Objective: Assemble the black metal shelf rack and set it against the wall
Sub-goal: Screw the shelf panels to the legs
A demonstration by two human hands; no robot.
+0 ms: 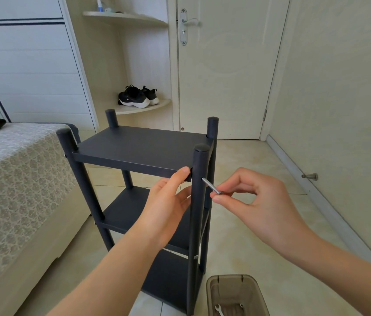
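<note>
Pale tiled floor (248, 236) underfoot, a cream door (225, 76) shut at the far end, a patterned bed (20, 179) along the left, and right in the middle stands the black rack (143, 147), upright on the tiles between the bed and the right-hand wall (339, 110), near it but not against it. Three flat shelves, four round capped posts, all matt black. It looks nearly whole. The left hand (168, 201) grips the top shelf at its near right corner, thumb on the front edge and fingers tucked beneath, and I'd say that's to hold the shelf level and its hole lined up with the near right post (199, 213). The right hand (255, 201) comes in from the side, thumb and fingertips pinched tight on a slim silver tool, a hex key (210, 186) by the look of it, its far tip meeting the post at shelf height. A light pinch suits quick twirling, not hard torque, so I reckon this bolt is being run in, not finally tightened. Lower on the same post a silver bolt head (195, 257) shows at the next shelf down. A brown plastic bin (209, 290) sits on the floor just beside the rack's foot, small spanners (219, 310) in it, handy for the right hand. Black trainers (136, 96) rest on a corner shelf beyond.
</note>
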